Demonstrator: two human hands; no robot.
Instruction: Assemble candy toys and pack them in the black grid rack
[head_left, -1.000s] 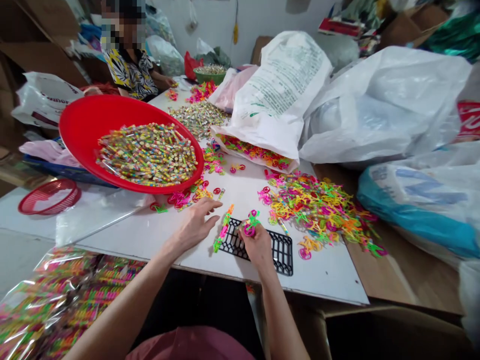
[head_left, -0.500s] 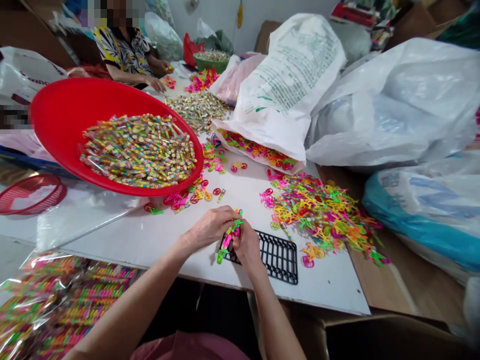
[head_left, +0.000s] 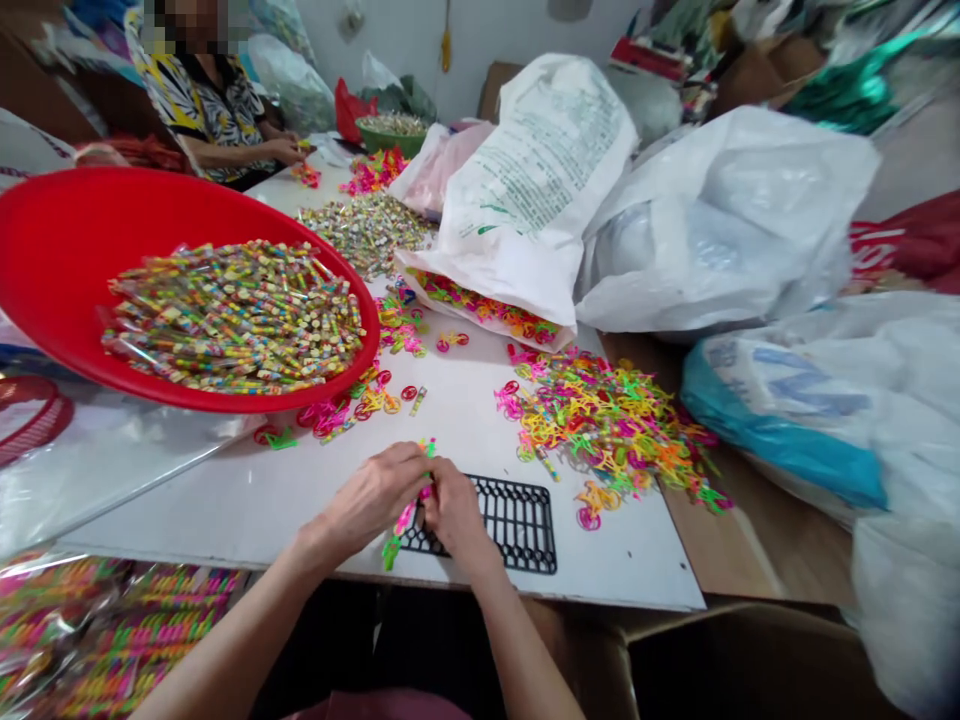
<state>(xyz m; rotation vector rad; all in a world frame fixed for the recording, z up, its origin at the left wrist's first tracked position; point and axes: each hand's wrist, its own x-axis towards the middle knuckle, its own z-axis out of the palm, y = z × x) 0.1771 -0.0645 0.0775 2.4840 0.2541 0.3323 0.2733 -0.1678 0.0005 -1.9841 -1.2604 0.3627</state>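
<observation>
Both my hands are together above the front edge of the white table (head_left: pixel 352 470), with fingers closed around a row of small plastic pieces (head_left: pixel 403 522) in bright pink and green. My left hand (head_left: pixel 375 500) grips it from the left, its fingers bent at the upper end. From the other side my right hand (head_left: pixel 456 508) pinches it around the middle. The green lower end hangs free below my fingers, which hide much of the rest. Under my right hand lies a black plastic grid tray (head_left: pixel 552 530) with slots.
A tilted red basin (head_left: pixel 67 240) of wrapped, patterned little tubes (head_left: pixel 240 320) stands left. Loose colourful plastic pieces (head_left: pixel 615 420) are heaped right, before an open white sack (head_left: pixel 532 170). Packed bags (head_left: pixel 150 640) lie lower left. Across the table a person (head_left: pixel 217 120) handles small pieces.
The whole view has shifted, so table and things appear further left. My hands stay on the row of pieces, and my fingers now cover more of it.
</observation>
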